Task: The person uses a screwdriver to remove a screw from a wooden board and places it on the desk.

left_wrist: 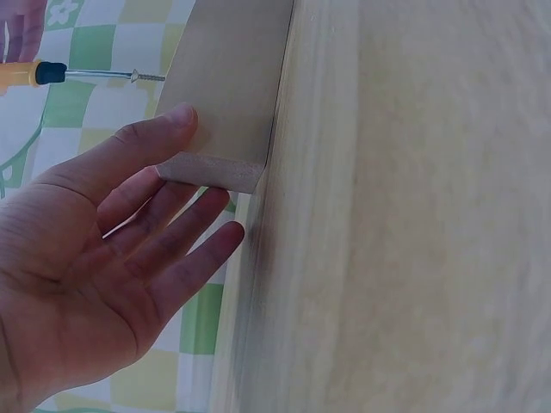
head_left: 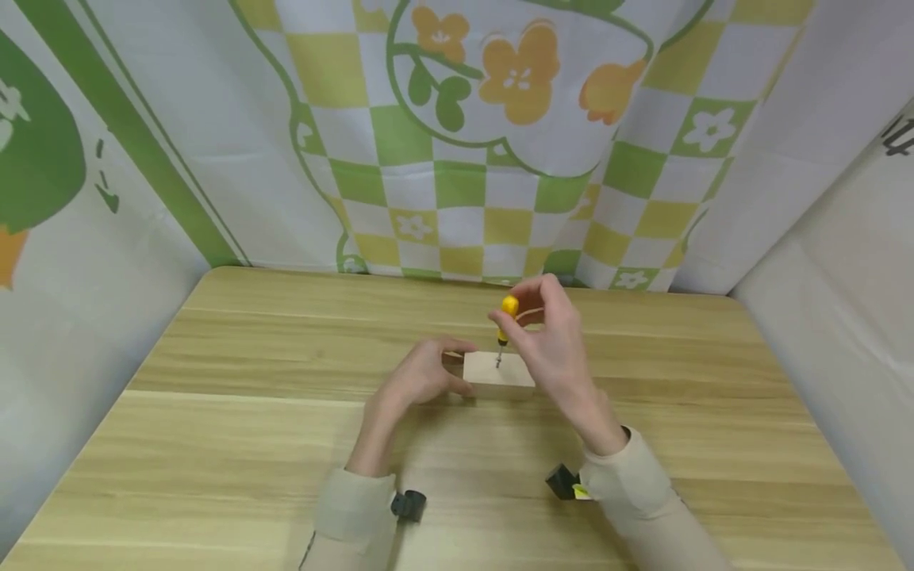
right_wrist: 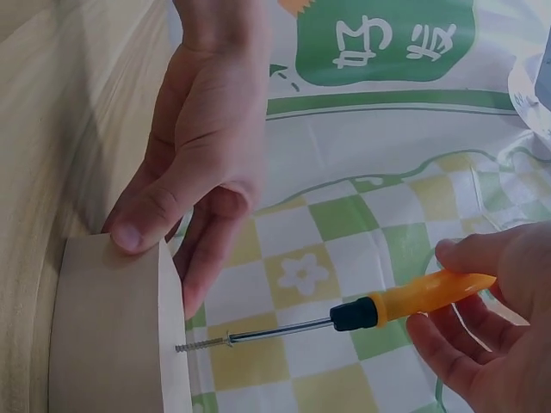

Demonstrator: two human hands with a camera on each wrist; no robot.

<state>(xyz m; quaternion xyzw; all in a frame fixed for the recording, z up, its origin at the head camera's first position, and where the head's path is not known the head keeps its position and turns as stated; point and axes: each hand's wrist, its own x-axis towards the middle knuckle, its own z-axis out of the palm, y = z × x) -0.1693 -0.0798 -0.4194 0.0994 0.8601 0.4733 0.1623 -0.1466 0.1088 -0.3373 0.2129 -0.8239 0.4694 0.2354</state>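
A pale wooden block (head_left: 493, 381) lies flat on the table. My left hand (head_left: 423, 371) grips its left end, thumb on the near side and fingers round the far side. From the block's top face stands a screw (right_wrist: 202, 344), its tip in the wood and most of its thread showing. The screwdriver (right_wrist: 422, 295), with a yellow handle, black collar and thin metal shaft, meets the screw head from above. My right hand (head_left: 553, 337) pinches the handle between thumb and fingers, above the block. In the left wrist view the screw and screwdriver line up nearly straight.
The wood-grain table (head_left: 250, 444) stretches around both hands. Behind its far edge hangs a checked curtain (head_left: 457, 186) with flower prints, and pale cloth hangs at both sides. A small black camera (head_left: 408, 506) sits at the left wrist, another black camera (head_left: 562, 481) at the right.
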